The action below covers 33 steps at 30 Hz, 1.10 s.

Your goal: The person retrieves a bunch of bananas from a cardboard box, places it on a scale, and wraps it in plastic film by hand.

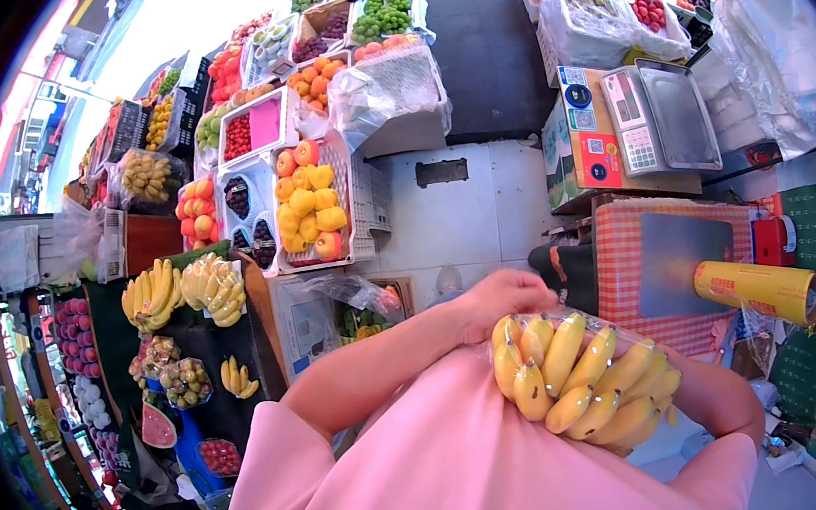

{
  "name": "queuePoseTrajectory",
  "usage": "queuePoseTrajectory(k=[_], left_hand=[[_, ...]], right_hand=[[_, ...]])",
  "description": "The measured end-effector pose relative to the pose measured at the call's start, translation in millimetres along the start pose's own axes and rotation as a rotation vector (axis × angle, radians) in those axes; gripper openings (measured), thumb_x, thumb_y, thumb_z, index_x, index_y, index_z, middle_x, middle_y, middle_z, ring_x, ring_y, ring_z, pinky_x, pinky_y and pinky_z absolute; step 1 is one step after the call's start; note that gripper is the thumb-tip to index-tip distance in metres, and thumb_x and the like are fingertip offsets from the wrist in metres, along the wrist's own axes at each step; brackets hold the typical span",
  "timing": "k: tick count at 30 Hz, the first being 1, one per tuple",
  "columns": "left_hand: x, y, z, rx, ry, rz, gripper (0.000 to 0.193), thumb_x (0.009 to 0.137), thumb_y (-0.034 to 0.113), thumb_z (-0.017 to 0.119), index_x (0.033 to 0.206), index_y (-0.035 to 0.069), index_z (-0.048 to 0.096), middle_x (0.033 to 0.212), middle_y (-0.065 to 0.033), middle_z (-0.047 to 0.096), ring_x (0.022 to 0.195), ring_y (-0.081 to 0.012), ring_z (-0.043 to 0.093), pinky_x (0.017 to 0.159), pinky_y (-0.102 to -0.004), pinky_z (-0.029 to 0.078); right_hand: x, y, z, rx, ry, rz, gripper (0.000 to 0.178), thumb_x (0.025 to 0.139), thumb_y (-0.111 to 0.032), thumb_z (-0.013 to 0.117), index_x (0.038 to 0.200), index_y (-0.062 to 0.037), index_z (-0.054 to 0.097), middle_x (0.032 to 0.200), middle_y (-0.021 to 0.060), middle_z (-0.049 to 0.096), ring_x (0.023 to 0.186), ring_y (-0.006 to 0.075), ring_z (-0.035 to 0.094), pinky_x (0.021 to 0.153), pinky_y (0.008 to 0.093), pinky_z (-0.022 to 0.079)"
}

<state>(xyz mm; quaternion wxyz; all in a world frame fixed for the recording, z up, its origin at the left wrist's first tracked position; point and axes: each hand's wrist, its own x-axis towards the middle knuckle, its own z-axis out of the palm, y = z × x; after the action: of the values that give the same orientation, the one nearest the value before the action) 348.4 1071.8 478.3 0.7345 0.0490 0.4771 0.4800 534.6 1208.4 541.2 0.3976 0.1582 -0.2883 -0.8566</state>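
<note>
A bunch of yellow bananas (587,371), partly wrapped in clear plastic film (592,320), is held up before my pink shirt. My left hand (509,299) is at the top left of the bunch, by the film's edge. Its fingers are curled closed, and what they pinch cannot be made out. Behind the bananas runs my right forearm (721,396). The bunch hides my right hand, which bears it from beneath.
Right of me, a checked cloth-covered counter (619,296) carries a metal plate (680,259) and a yellow roll of film (759,290). Beyond stands a weighing scale (659,116). At left are more bananas (153,294), a cut watermelon (158,425) and a crate of yellow and orange fruit (357,200).
</note>
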Motion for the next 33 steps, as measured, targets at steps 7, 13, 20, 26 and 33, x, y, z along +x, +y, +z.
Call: queuePoseTrajectory(k=[7, 13, 20, 26, 33], left_hand=[[-6, 4, 11, 0.176, -0.214, -0.186, 0.027, 0.093, 0.009, 0.06, 0.116, -0.004, 0.063, 0.106, -0.0073, 0.067, 0.094, -0.0128, 0.064, 0.084, -0.0292, 0.053], [22, -16, 10, 0.15, -0.088, -0.248, 0.031, 0.097, 0.017, 0.05, 0.118, -0.004, 0.061, 0.106, -0.0116, 0.067, 0.097, -0.0163, 0.063, 0.086, -0.0315, 0.052], [15, -15, -17, 0.19, 0.013, 0.196, 0.042, 0.103, 0.039, 0.045, 0.125, 0.006, 0.059, 0.092, -0.0101, 0.067, 0.09, -0.0144, 0.063, 0.076, -0.0276, 0.051], [-23, -4, 9, 0.222, 0.059, 0.219, 0.036, 0.099, 0.037, 0.055, 0.122, 0.009, 0.055, 0.103, -0.0031, 0.067, 0.092, -0.0125, 0.063, 0.077, -0.0283, 0.052], [-4, -15, 11, -0.268, 0.168, 0.246, 0.021, 0.102, 0.021, 0.05, 0.114, 0.006, 0.056, 0.1, -0.0032, 0.066, 0.091, -0.014, 0.064, 0.076, -0.0318, 0.054]], right_hand=[[1, 5, -1, 0.183, -0.087, -0.008, 0.024, 0.093, -0.027, 0.051, 0.095, -0.0053, 0.059, 0.085, 0.0111, 0.062, 0.068, 0.022, 0.057, 0.053, 0.0344, 0.046], [29, 16, 9, 0.677, -0.407, 0.126, 0.021, 0.093, -0.025, 0.052, 0.092, -0.0057, 0.061, 0.083, 0.0104, 0.063, 0.065, 0.021, 0.057, 0.049, 0.0329, 0.047], [48, 18, 38, 0.976, -0.619, 0.229, 0.019, 0.093, -0.022, 0.052, 0.089, -0.0062, 0.063, 0.08, 0.0095, 0.064, 0.062, 0.0199, 0.058, 0.045, 0.0312, 0.048], [54, 7, 46, 0.963, -0.669, 0.298, 0.023, 0.093, -0.02, 0.051, 0.079, -0.008, 0.066, 0.073, 0.01, 0.064, 0.054, 0.0186, 0.056, 0.04, 0.0315, 0.047], [60, 4, 47, 0.941, -0.68, 0.324, 0.022, 0.094, -0.023, 0.049, 0.087, -0.0084, 0.063, 0.08, 0.0102, 0.063, 0.061, 0.0186, 0.056, 0.046, 0.0319, 0.048]])
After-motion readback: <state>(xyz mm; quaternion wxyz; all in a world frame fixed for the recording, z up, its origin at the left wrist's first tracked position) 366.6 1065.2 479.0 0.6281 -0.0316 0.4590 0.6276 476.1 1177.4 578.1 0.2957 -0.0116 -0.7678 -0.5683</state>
